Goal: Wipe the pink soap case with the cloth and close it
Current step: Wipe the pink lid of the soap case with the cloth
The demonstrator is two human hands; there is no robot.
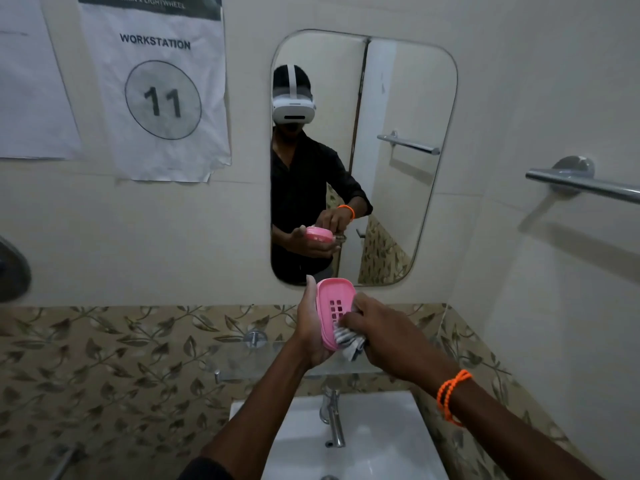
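My left hand [309,327] grips the pink soap case [333,299] from its left side and holds it up in front of the mirror, its open inside with a slotted drain grid facing me. My right hand [384,336] is closed on a grey and white cloth [347,338] and presses it against the lower right of the case's inside. The cloth's loose end hangs below the case. No lid of the case shows in my direct view.
Below my arms are a white washbasin [381,441] and a chrome tap [333,419]. A glass shelf [242,362] sits above the basin. A mirror [398,150] hangs on the wall ahead, a towel bar [585,185] at the right, paper signs [156,88] at the left.
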